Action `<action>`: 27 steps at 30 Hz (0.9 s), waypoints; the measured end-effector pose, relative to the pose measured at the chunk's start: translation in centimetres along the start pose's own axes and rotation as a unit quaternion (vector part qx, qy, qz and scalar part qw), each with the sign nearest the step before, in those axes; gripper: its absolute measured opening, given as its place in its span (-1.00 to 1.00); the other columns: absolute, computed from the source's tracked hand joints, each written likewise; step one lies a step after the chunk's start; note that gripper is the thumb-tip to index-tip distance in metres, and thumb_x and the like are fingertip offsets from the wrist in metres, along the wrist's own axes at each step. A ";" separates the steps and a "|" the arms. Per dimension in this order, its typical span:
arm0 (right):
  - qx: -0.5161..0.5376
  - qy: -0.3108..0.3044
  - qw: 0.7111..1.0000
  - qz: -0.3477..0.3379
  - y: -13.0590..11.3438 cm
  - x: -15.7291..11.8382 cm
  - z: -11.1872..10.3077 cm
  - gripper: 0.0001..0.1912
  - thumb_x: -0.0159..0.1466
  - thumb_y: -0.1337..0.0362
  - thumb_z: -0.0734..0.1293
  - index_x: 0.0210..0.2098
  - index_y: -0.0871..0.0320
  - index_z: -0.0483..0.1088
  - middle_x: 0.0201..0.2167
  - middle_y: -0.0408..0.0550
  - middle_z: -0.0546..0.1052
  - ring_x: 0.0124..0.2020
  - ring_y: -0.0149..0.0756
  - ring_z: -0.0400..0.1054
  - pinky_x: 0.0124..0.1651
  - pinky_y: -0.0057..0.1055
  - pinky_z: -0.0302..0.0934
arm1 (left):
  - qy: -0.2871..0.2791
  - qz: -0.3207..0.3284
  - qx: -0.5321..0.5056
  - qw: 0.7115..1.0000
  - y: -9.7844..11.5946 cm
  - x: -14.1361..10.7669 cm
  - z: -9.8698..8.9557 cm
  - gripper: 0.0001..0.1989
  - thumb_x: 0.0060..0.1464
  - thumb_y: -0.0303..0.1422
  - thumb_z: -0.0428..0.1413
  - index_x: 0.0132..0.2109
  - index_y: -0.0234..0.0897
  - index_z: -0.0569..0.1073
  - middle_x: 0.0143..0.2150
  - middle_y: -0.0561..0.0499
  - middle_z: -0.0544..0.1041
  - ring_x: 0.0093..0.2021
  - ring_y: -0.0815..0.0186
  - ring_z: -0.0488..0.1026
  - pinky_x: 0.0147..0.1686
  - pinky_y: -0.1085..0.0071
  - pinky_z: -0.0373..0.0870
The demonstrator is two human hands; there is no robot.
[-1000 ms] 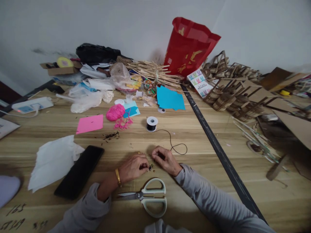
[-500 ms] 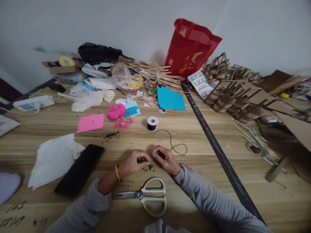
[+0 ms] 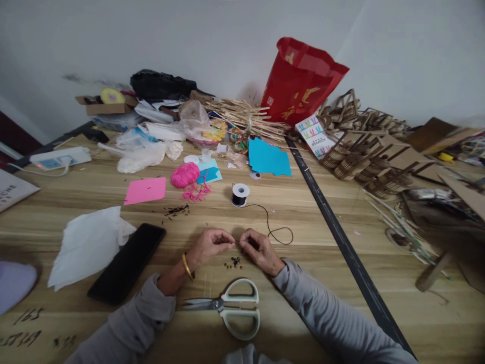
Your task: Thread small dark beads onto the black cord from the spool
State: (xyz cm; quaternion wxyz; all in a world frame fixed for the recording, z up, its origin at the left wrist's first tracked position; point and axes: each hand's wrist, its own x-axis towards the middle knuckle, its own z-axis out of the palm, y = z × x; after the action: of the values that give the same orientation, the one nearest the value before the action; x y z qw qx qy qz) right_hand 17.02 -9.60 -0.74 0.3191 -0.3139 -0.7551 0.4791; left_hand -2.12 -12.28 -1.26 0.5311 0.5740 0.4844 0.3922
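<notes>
My right hand is closed in a pinch on the black cord, which runs in a loop back to its white spool. Fingertip to fingertip with it, my left hand is also pinched. A tiny brownish speck shows between the two hands, too small to name. Just below them lies a little group of dark and brown beads on the wooden table. Scissors with pale handles rest nearer to me, blades pointing left.
On the left lie a black phone, white tissue and a pink sheet. Pink yarn and blue paper sit farther back. A red bag stands by the wall, with small woven baskets on the right.
My left hand has moved up from beside the beads to my right hand's fingertips. The right hand stays about where it was, and the view has shifted slightly.
</notes>
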 end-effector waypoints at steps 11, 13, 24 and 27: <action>-0.027 -0.011 0.999 -0.016 -0.3 0.0 0.0 -0.80 0.27 0.21 0.20 -0.39 0.23 0.29 -0.50 -0.13 0.33 -0.48 -0.43 0.18 -0.41 -0.50 0.11 | 0.011 -0.007 -0.011 1.000 0.0 -0.1 -0.1 -0.85 -0.15 -0.41 0.20 -0.38 -0.41 0.49 -0.43 -0.04 0.55 -0.43 0.36 0.44 -0.40 0.47 0.35; -0.033 -0.014 0.999 -0.017 -0.2 0.0 0.0 -0.80 0.27 0.21 0.20 -0.39 0.22 0.29 -0.50 -0.13 0.33 -0.47 -0.43 0.18 -0.41 -0.50 0.11 | 0.012 -0.010 -0.014 1.000 0.0 -0.1 -0.1 -0.86 -0.15 -0.40 0.20 -0.38 -0.41 0.49 -0.44 -0.03 0.54 -0.44 0.37 0.44 -0.40 0.47 0.34; -0.045 -0.027 0.998 -0.021 0.1 -0.1 0.0 -0.83 0.27 0.24 0.20 -0.38 0.22 0.29 -0.50 -0.13 0.33 -0.48 -0.43 0.18 -0.40 -0.50 0.11 | 0.029 -0.001 0.004 1.000 0.4 -0.1 0.2 -0.88 -0.15 -0.40 0.19 -0.42 -0.39 0.44 -0.48 0.01 0.50 -0.46 0.38 0.40 -0.42 0.48 0.34; -0.044 -0.025 0.998 -0.020 0.0 -0.1 0.0 -0.82 0.27 0.23 0.20 -0.38 0.22 0.29 -0.50 -0.12 0.33 -0.48 -0.42 0.19 -0.40 -0.50 0.11 | 0.055 0.021 0.026 0.998 0.5 -0.2 0.3 -0.92 -0.13 -0.43 0.16 -0.43 -0.39 0.44 -0.49 0.01 0.48 -0.47 0.39 0.40 -0.42 0.49 0.34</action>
State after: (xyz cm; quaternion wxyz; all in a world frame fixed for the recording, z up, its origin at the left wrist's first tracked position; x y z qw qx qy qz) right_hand 17.07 -9.66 -0.78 0.2949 -0.3005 -0.7896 0.4464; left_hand -1.79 -12.51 -0.78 0.4799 0.5752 0.5113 0.4213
